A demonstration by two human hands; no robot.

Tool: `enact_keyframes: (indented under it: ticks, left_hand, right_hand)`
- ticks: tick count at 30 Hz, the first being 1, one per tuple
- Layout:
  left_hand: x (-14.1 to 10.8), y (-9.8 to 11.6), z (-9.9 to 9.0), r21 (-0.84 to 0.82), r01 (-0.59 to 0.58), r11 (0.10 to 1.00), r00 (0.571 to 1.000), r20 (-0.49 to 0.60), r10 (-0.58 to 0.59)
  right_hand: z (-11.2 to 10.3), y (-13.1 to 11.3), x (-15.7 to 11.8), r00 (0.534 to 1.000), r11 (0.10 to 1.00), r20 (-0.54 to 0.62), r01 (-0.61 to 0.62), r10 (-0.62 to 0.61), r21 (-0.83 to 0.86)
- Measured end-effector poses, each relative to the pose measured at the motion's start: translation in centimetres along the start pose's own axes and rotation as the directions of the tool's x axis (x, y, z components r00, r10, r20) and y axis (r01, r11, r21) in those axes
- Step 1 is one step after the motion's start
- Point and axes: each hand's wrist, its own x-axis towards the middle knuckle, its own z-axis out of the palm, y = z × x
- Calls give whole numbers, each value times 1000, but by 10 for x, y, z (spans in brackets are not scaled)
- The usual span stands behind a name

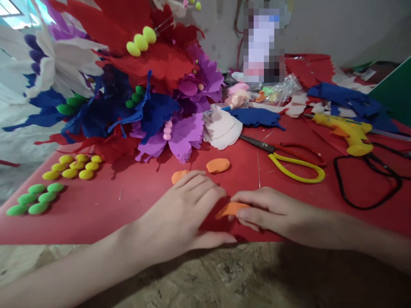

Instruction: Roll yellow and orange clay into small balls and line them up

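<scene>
Between the thumb and fingers of my right hand point(266, 209) is a flattened strip of orange modelling clay point(231, 209), held just above the red tabletop point(105, 218). My left hand point(192, 205) reaches over the table beside it, palm down, fingers stretched and thumb apart, with nothing seen in its grip. Its knuckles partly hide a second orange clay lump point(179, 176). Just beyond lies a third orange clay piece point(218, 165), flat on the red surface. Off to the left sit several yellow clay ovals point(69, 173) and several green clay ovals point(38, 199) in close groups.
Large fabric butterflies in red point(144, 68), blue point(150, 107) and purple point(188, 134) crowd the back left. Scissors point(297, 167) lie right of centre, near a yellow glue gun point(348, 130) with a looping black cord point(337, 182). White cut pieces point(222, 128) lie behind.
</scene>
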Motion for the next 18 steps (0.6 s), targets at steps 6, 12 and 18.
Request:
enact_keyframes:
  ticks: [6, 12, 18]
  left_hand:
    - [13, 7, 9, 191, -161, 968, 985, -28, 169]
    - [13, 9, 3, 100, -162, 982, 986, -33, 166]
    - [8, 5, 0, 36, -73, 997, 992, -99, 77]
  right_hand:
    - [5, 6, 3, 994, 993, 91, -64, 56, 94]
    - [-17, 11, 0, 972, 993, 221, -96, 78, 73]
    - [-22, 10, -1, 980, 953, 191, -111, 58, 281]
